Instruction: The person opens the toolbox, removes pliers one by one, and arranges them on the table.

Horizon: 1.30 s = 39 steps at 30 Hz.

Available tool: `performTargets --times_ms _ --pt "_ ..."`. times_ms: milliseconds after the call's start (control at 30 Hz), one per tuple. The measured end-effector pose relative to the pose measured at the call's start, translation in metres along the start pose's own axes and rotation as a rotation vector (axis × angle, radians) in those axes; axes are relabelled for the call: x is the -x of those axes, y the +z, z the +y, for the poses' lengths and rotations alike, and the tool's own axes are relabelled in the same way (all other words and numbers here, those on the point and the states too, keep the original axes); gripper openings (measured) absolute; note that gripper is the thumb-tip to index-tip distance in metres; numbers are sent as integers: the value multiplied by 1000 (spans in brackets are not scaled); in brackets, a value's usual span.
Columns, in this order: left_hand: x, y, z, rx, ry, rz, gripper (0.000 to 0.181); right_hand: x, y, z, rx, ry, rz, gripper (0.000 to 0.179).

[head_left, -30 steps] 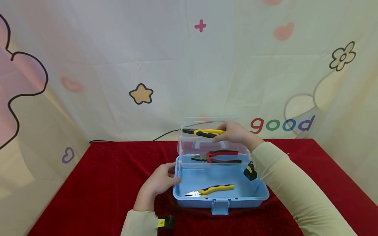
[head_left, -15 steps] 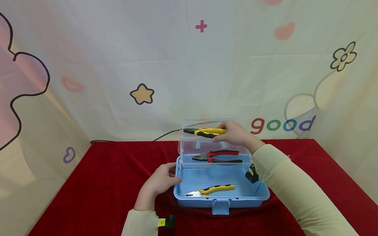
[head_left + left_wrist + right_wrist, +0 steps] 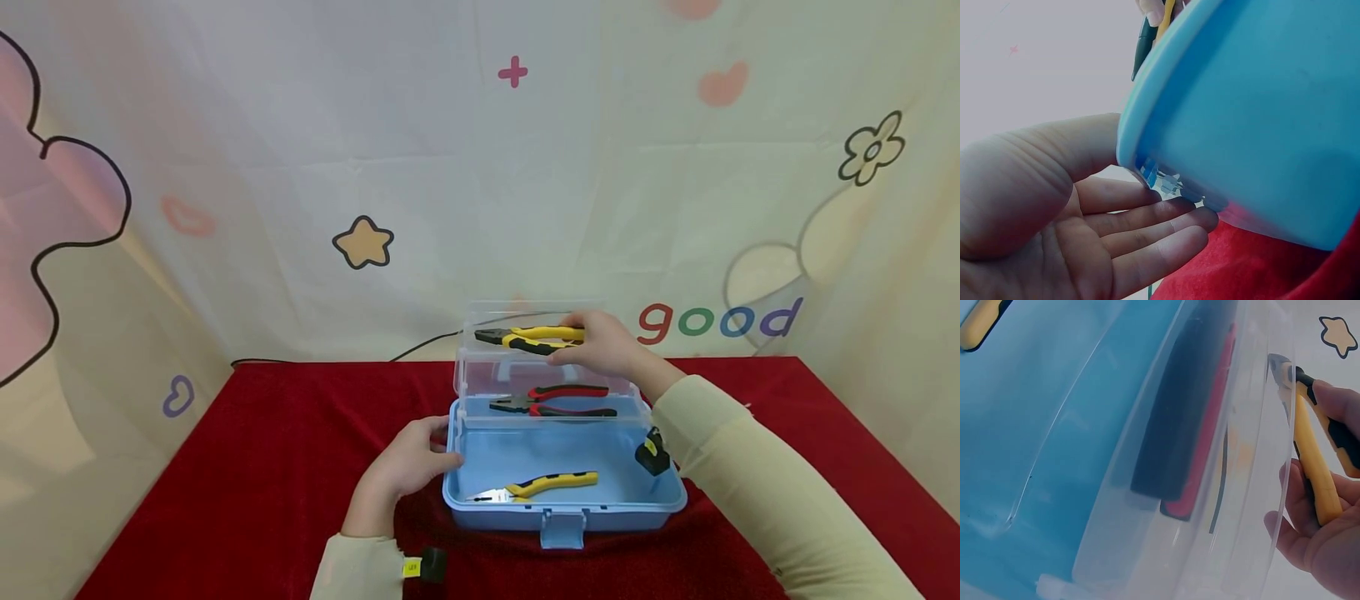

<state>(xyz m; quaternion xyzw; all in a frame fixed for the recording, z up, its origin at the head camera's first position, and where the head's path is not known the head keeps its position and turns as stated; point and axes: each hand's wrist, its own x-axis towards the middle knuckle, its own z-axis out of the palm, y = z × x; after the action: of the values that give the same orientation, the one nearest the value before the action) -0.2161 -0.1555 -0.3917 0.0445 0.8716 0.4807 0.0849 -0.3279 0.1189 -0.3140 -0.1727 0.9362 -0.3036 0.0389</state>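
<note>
My left hand (image 3: 407,458) holds the left rim of a light blue toolbox (image 3: 570,518), thumb over the edge and fingers outside; in the left wrist view the fingers (image 3: 1147,225) lie against the outer wall. My right hand (image 3: 606,346) grips yellow-and-black pliers (image 3: 531,339) by the handles, raised above the toolbox's back part. Below them, red-and-black pliers (image 3: 551,402) lie in a clear tray (image 3: 476,417). Another pair of pliers with yellow handles (image 3: 555,481) rests at the front of the box bottom. In the right wrist view, the held pliers (image 3: 1316,462) stand beyond the clear plastic.
Red cloth (image 3: 315,450) covers the table. A clear lid (image 3: 472,367) stands up at the toolbox's back. The front latch (image 3: 562,530) hangs down. Behind is a patterned curtain (image 3: 450,167) with a dark cable (image 3: 423,343) along its foot.
My right hand and the yellow-and-black pliers have shifted slightly to the right. My left hand stays at the toolbox rim, and the other pliers lie where they were.
</note>
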Motion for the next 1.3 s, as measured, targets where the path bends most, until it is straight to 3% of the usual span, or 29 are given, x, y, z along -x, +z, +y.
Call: performTargets --times_ms 667,1067,1300 --pt "-1 1 -1 -2 5 -2 60 20 -9 24 -38 -13 79 64" --pt "-4 7 1 41 -62 82 46 32 -11 28 -56 -5 116 64" --pt "-4 7 3 71 -72 84 44 38 -16 30 -24 -1 125 67"
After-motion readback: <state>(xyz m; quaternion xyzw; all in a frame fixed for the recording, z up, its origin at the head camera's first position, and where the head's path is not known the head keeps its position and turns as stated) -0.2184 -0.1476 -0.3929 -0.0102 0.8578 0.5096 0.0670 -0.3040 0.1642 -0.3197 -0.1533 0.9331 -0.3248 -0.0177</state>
